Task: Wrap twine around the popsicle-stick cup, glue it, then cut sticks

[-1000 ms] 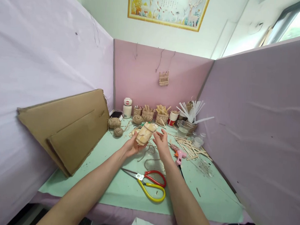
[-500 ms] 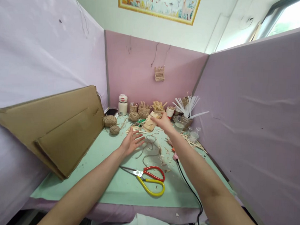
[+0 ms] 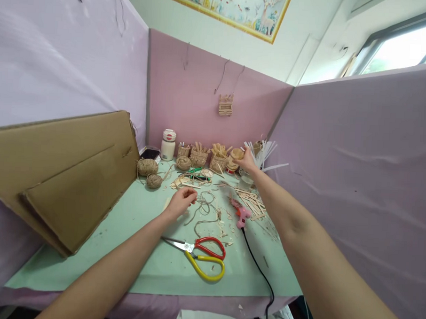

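My right hand reaches to the back right of the table, its fingers closed on a small pale wooden craft piece. That piece is in front of a red-and-white cup, next to a woven pot of wooden sticks. My left hand is over the middle of the table with its fingers curled together; whether anything is in them is hidden. Loose twine lies just to its right. Nearer to me are scissors with one red and one yellow handle, blades apart.
A pink glue gun with a black cord lies at the right, beside scattered thin wooden sticks. Twine balls, a white jar and white strips stand at the back. Cardboard leans at the left.
My right hand has carried the wooden piece rightward and back, towards the cups. My left hand has gone from spread fingers to curled ones. The view has shifted, showing the glue gun more fully.
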The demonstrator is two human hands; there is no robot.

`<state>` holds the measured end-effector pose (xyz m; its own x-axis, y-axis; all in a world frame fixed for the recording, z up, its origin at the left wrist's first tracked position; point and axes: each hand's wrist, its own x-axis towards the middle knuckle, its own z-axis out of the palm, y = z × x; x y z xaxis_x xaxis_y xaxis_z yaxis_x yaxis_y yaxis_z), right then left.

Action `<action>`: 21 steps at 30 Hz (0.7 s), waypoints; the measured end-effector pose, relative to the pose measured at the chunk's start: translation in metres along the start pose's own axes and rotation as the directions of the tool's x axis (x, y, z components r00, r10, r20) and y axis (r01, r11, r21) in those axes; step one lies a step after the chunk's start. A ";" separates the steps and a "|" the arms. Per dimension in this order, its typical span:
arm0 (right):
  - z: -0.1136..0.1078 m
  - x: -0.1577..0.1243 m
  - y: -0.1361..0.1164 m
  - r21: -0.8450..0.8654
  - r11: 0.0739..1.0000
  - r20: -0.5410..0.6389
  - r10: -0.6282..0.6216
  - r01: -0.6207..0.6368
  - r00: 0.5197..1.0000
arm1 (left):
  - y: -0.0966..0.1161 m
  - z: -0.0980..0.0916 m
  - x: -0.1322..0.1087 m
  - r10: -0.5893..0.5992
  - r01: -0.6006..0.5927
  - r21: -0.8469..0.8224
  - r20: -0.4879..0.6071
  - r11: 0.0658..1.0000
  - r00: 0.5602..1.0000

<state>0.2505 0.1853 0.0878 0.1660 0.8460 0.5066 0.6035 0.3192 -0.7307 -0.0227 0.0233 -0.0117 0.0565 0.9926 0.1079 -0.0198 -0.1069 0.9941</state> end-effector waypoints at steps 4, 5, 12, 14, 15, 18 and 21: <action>0.014 0.004 0.019 -0.173 0.985 -0.050 0.001 -0.009 0.999 | 0.000 0.002 -0.001 0.133 -0.137 0.064 0.068 0.988 0.989; 0.018 0.005 0.024 -0.212 0.977 -0.060 0.009 -0.022 0.998 | 0.001 0.002 -0.002 0.136 -0.141 0.068 0.073 0.988 0.988; 0.057 0.010 0.048 -0.422 0.891 -0.122 0.129 -0.169 0.984 | 0.014 0.000 -0.008 0.077 -0.085 0.086 0.091 0.993 0.993; 0.068 0.007 0.054 -0.463 0.863 -0.143 0.153 -0.203 0.978 | 0.013 0.000 -0.008 0.072 -0.080 0.085 0.094 0.993 0.993; 0.072 0.005 0.056 -0.479 0.851 -0.152 0.162 -0.216 0.975 | 0.012 0.000 -0.008 0.070 -0.078 0.085 0.097 0.993 0.993; 0.081 0.000 0.062 -0.516 0.822 -0.159 0.185 -0.241 0.970 | 0.010 0.000 -0.007 0.055 -0.064 0.093 0.101 0.994 0.993; 0.082 -0.001 0.066 -0.537 0.810 -0.125 0.199 -0.235 0.972 | 0.011 0.000 -0.007 0.047 -0.059 0.111 0.102 0.992 0.994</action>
<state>0.2265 0.2408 0.0014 0.3789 0.8326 0.4039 0.8686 -0.1693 -0.4656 -0.0231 0.0148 -0.0016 0.1569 0.9753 0.1557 0.0875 -0.1708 0.9814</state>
